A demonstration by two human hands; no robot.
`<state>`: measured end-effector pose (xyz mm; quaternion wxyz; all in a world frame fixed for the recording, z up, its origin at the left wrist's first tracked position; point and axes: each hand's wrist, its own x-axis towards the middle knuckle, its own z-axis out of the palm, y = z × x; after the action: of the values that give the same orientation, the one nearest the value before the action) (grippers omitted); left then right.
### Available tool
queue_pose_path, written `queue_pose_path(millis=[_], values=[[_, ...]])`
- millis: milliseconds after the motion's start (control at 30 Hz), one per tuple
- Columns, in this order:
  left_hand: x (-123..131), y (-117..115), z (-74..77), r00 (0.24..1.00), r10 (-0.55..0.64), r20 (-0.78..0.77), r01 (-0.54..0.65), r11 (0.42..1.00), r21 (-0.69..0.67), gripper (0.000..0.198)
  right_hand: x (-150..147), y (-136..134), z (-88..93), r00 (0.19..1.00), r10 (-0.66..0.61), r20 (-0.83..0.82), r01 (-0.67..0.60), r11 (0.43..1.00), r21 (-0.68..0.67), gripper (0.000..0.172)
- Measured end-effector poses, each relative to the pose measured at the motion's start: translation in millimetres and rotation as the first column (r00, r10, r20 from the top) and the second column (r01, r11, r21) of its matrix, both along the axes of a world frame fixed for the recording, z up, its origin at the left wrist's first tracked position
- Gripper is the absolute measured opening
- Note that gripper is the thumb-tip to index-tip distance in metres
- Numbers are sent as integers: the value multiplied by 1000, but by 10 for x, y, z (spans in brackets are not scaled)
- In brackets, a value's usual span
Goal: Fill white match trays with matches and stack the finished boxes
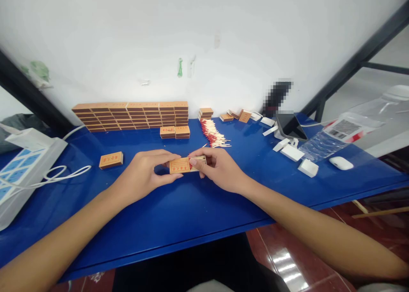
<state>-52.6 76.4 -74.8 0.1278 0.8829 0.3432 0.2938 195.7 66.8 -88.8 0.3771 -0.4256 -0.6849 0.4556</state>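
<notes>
Both hands hold one orange matchbox [180, 165] just above the blue table [198, 215]. My left hand [145, 174] pinches the box's sleeve from the left. My right hand [217, 168] grips the inner tray [200, 160], which sticks out partly on the right and shows matches inside. A loose pile of red-tipped matches [213, 133] lies just beyond my right hand. One single matchbox [110, 160] lies to the left of my left hand.
A long stack of matchboxes [134, 115] lines the wall, with a few more boxes [175, 132] in front. White empty trays [292, 152], a phone on a stand [290, 126], plastic bags [338, 132] and a white earbud case [341, 163] sit right. A power strip [22, 168] with cables lies left.
</notes>
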Motion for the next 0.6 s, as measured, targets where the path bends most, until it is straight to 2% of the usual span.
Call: queue_pose_path(millis=[133,300,600], values=[[47,-41,-53,996,62,-66,-61,998,16,44,-14,-10,-5,1000,-5,-19,4,1000,-13,33],[62,-50,-81,998,22,-64,-21,1000,23,33,-27,-17,-13,999,-10,-41,9,1000,-22,27],[60,-45,-158,1000,-1,26,0,999,50,34,-66,-44,10,997,-35,-72,31,998,-50,29]])
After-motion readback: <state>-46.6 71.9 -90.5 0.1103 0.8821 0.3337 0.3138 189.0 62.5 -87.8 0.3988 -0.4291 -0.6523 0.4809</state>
